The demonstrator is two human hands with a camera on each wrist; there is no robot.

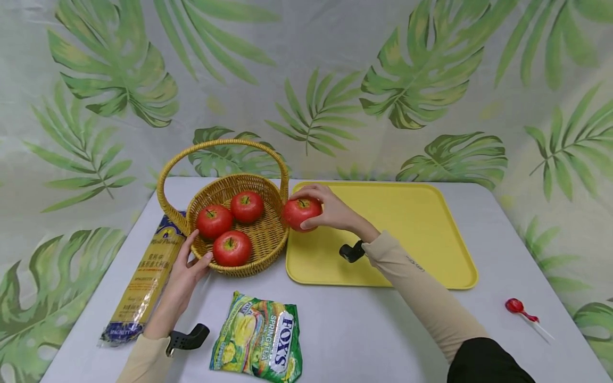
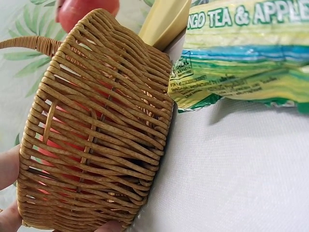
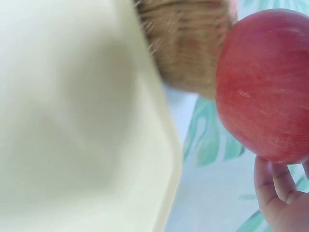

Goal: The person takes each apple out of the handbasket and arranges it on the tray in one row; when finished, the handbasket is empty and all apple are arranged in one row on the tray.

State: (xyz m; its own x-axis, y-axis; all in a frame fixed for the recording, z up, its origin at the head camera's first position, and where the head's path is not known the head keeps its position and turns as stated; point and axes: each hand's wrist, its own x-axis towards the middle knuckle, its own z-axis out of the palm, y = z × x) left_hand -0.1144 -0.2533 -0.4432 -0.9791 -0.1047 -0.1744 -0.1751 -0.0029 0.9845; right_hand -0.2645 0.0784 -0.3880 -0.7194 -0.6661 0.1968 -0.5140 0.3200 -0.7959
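Observation:
My right hand holds a red apple above the left edge of the yellow tray, right beside the basket's rim. In the right wrist view that apple is large, with fingers under it. A brown wicker basket with a tall arched handle stands at the left, and three red apples lie inside it. My left hand grips the basket's near left rim. Close up in the left wrist view, the basket's woven side hides much of that hand.
A pack of spaghetti lies left of the basket, partly under my left forearm. In front is a green and yellow FOX'S candy bag. A red lollipop lies at the table's right side. Leaf-patterned cloth hangs behind the table.

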